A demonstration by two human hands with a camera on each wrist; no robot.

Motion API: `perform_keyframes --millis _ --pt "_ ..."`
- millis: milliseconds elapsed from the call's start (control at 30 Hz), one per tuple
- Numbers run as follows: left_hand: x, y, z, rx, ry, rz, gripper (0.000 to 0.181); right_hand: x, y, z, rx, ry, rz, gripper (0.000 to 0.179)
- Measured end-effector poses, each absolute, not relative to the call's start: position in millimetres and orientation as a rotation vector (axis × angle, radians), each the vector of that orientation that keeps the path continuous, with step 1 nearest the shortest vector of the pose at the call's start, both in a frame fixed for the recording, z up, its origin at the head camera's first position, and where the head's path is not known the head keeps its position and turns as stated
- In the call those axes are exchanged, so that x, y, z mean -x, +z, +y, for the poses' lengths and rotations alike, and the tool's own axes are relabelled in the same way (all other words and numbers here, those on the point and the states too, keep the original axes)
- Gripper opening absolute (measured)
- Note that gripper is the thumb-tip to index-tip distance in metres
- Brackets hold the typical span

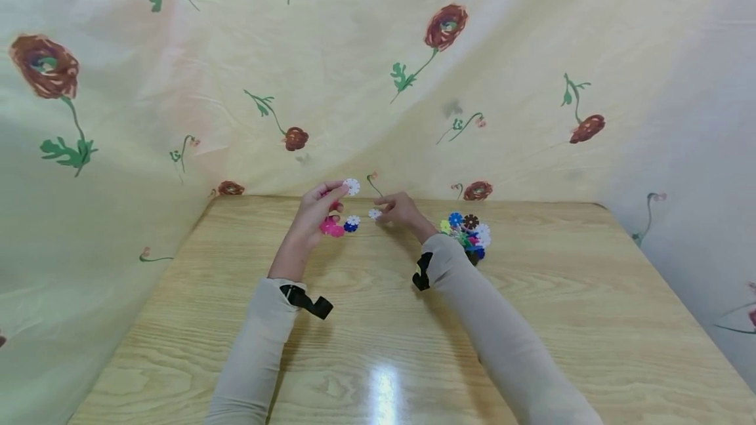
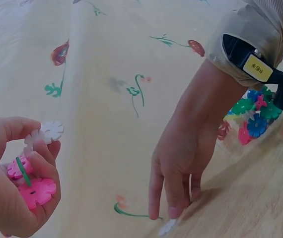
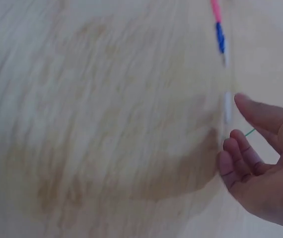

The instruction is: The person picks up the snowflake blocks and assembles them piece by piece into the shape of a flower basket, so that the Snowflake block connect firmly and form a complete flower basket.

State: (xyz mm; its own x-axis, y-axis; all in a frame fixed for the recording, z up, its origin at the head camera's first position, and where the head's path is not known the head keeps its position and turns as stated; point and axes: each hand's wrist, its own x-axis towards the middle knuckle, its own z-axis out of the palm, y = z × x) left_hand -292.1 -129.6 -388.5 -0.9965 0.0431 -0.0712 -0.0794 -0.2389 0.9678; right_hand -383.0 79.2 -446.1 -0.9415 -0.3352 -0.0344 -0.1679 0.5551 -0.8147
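My left hand pinches white notched plastic snowflake discs between thumb and fingers. Pink snowflake discs and a green one seen edge-on lie cupped in its palm. My right hand reaches down to the tabletop, fingers extended. Its fingertips are at a loose white disc. In the right wrist view a gap shows between thumb and fingers, with the disc just beyond them. Left of that disc are a white-and-blue pair and pink discs, partly behind my left hand.
A pile of mixed-colour snowflake discs sits on the wooden table, beyond my right wrist. Flower-printed cloth hangs along the table's back edge and sides. Black straps circle both sleeves, with one loose end sticking out.
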Motion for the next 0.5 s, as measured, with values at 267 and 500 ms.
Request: perform_keyframes --millis 267,500 --pt "294.5 -392.2 -129.5 0.055 2.391 1.905 0.023 397.4 -459.0 85.3 0.519 -1.22 2.576 0.057" --pt "294.1 -393.0 -129.5 0.061 2.376 1.915 0.021 393.7 -456.3 80.8 0.458 -1.146 2.605 0.041"
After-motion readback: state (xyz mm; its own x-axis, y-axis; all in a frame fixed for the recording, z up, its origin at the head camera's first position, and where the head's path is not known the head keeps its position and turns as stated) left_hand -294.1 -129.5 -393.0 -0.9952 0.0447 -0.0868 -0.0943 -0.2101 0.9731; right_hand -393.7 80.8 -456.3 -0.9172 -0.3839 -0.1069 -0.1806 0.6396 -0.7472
